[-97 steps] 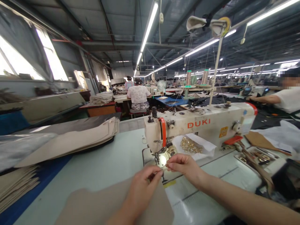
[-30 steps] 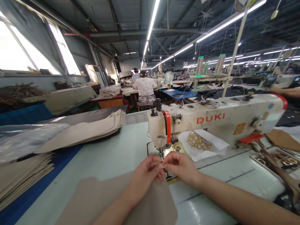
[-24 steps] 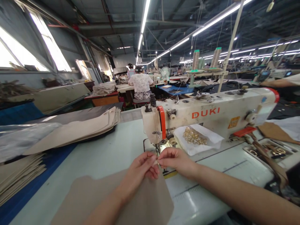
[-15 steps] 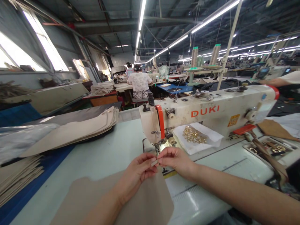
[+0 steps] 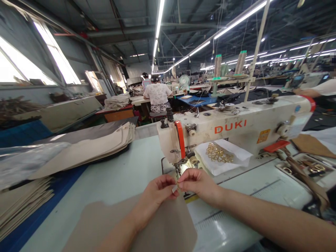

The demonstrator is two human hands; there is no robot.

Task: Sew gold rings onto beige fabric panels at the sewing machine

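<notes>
Just in front of the sewing machine's needle area, my left hand (image 5: 160,192) pinches a short beige fabric tab (image 5: 174,189). Fingertip to fingertip with it, my right hand (image 5: 196,182) is closed on a tiny gold-coloured metal ring, mostly covered by the fingers. Whether the tab passes through the ring I cannot tell. Under my left forearm lies a large beige panel (image 5: 168,224), flat on the pale table. The white sewing machine (image 5: 204,126) stands right behind both hands.
A white sheet (image 5: 212,169) beside the machine bears a heap of gold metal rings (image 5: 218,153). Stacked beige panels (image 5: 86,150) lie at the left. A tray of larger rings (image 5: 312,166) stands right. Another person (image 5: 157,94) sits ahead, facing away.
Both hands stay together at the same spot, with small finger shifts around the tab and ring. The whole view has shifted slightly; the panel lies as before.
</notes>
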